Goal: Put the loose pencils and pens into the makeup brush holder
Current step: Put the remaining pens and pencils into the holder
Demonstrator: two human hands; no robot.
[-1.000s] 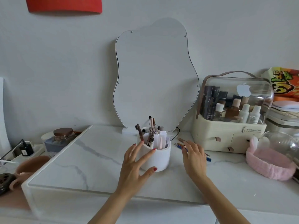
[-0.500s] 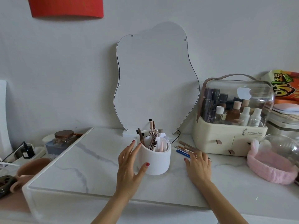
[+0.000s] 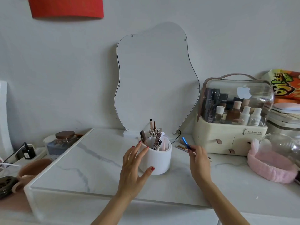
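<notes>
Transfer of the first pen is the step in hand, by our reading: our right hand (image 3: 198, 158) pinches a blue pen (image 3: 186, 143) in its fingers, lifted off the tabletop (image 3: 90, 161) just right of the white brush holder (image 3: 158, 161). Our left hand (image 3: 134, 163) rests spread and unclenched against the holder's side, steadying it. More loose pencils (image 3: 182, 147) lie behind. Next we must swing the pen over the rim and find a gap among the brushes.
</notes>
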